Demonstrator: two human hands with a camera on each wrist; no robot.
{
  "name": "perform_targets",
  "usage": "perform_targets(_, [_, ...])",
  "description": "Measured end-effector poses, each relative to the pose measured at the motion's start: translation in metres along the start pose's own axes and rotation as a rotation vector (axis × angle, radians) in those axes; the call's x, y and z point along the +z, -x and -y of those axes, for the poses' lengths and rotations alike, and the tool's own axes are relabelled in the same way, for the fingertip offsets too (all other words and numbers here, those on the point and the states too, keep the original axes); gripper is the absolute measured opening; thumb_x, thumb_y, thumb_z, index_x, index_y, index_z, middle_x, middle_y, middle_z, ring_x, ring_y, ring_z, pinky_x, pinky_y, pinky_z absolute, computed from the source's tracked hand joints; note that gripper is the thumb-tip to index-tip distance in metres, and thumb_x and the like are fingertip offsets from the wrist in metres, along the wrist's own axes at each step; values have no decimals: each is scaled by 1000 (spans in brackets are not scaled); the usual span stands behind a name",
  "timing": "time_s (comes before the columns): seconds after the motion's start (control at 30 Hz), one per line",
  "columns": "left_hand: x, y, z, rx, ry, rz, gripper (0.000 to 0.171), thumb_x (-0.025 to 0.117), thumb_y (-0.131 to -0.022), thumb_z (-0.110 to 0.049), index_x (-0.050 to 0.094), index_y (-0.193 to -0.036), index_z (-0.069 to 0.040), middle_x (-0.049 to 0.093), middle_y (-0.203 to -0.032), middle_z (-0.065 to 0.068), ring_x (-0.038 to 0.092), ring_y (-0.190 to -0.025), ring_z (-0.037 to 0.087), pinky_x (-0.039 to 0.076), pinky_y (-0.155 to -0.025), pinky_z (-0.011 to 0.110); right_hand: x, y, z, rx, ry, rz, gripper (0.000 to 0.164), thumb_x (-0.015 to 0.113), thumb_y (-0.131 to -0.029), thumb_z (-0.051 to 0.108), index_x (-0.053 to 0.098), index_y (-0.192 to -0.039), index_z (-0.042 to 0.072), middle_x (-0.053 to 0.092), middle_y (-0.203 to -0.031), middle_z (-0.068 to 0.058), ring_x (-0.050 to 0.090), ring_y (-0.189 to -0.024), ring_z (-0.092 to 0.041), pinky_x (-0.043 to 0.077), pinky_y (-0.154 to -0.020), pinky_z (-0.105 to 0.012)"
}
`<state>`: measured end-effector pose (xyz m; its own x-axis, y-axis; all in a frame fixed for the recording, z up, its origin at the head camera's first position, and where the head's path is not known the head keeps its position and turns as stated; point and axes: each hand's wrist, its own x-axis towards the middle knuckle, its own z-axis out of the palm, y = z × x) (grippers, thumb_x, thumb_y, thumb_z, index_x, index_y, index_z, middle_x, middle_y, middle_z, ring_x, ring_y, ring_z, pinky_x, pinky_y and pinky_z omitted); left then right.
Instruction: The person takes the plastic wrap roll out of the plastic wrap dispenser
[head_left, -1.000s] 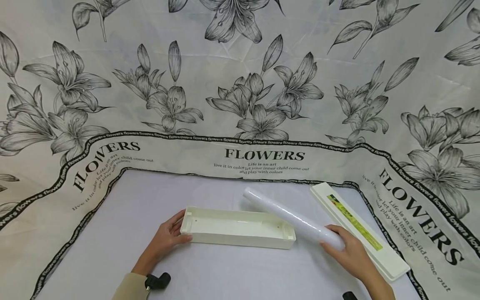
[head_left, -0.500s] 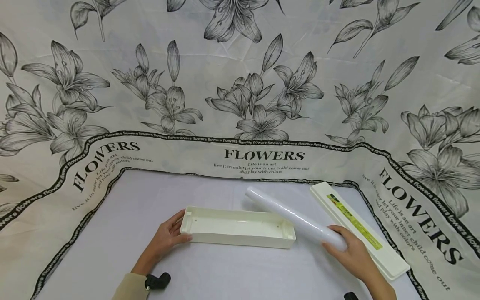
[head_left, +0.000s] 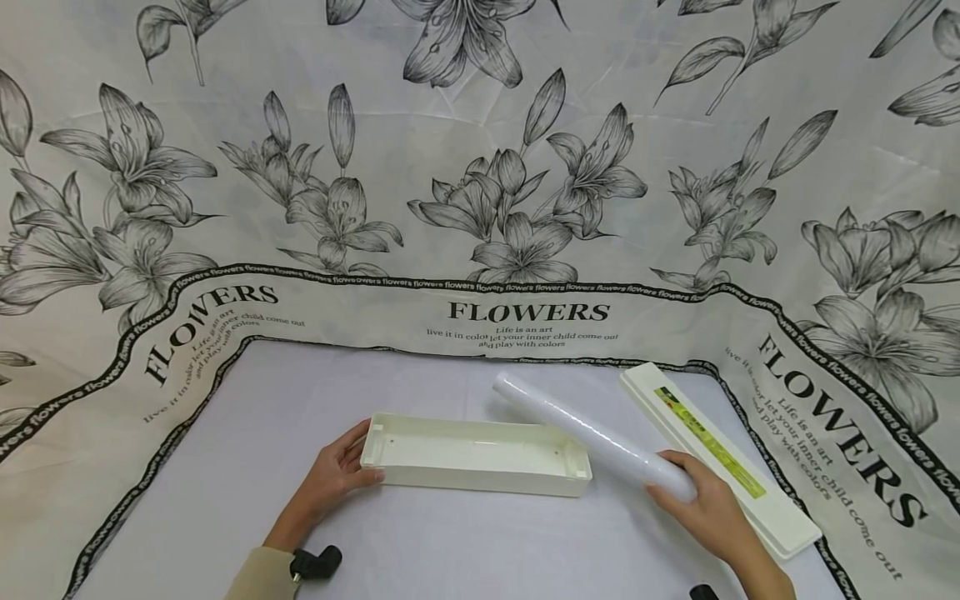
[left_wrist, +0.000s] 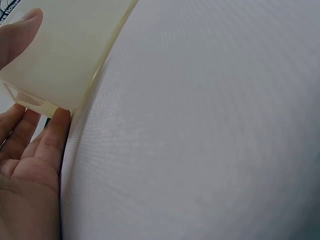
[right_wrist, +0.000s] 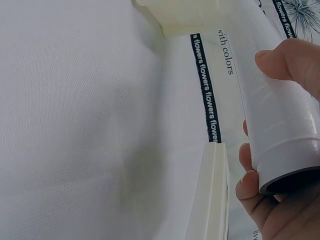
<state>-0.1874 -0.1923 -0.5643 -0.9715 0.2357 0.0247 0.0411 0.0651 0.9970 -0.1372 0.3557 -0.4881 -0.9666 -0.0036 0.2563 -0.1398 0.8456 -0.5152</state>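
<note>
A long cream plastic box (head_left: 480, 483) lies open-topped on the white table in the head view, with bare inner walls. My left hand (head_left: 337, 479) holds its left end; in the left wrist view the thumb (left_wrist: 22, 35) lies on the long wall and the fingers (left_wrist: 55, 132) touch the end. My right hand (head_left: 701, 504) grips the near end of a roll of cling film (head_left: 592, 433), thumb on one side and fingers around the other. The roll slants up-left, its far part passing behind the box's right end. Its dark hollow core (right_wrist: 290, 181) shows in the right wrist view.
A long cream lid (head_left: 720, 458) with a yellow-green label lies slanted to the right of the roll, near the table's right edge. Flower-printed cloth (head_left: 525, 192) hangs behind and around the white tabletop (head_left: 480, 550).
My right hand and the roll of cling film have shifted very slightly to the right. My left hand and the box stay where they were.
</note>
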Motion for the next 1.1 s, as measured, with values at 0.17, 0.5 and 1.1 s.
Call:
perform_targets(0.17, [0, 0, 0, -2, 4, 3, 103, 85, -81, -6, 23, -162, 1, 27, -167, 24, 28, -154, 40, 42, -105, 8, 0, 0, 0, 0, -2, 0, 54, 84, -86, 34, 64, -129, 9, 71, -121, -19, 60, -91, -20, 49, -67, -28])
perform_targets(0.5, [0, 1, 0, -1, 3, 3, 102, 85, -82, -7, 23, -162, 0, 28, -167, 23, 29, -154, 41, 42, -105, 9, -1, 0, -1, 8, -9, 13, 55, 84, -87, 34, 63, -130, 7, 70, -122, -22, 61, -93, -25, 50, -67, -29])
perform_targets(1.1, [0, 0, 0, 2, -9, -1, 101, 85, -82, -8, 24, -162, 0, 27, -167, 24, 28, -154, 41, 42, -106, 9, -4, 3, -8, 18, -1, 11, 56, 85, -86, 34, 63, -131, 8, 70, -123, -21, 60, -93, -18, 50, -68, -28])
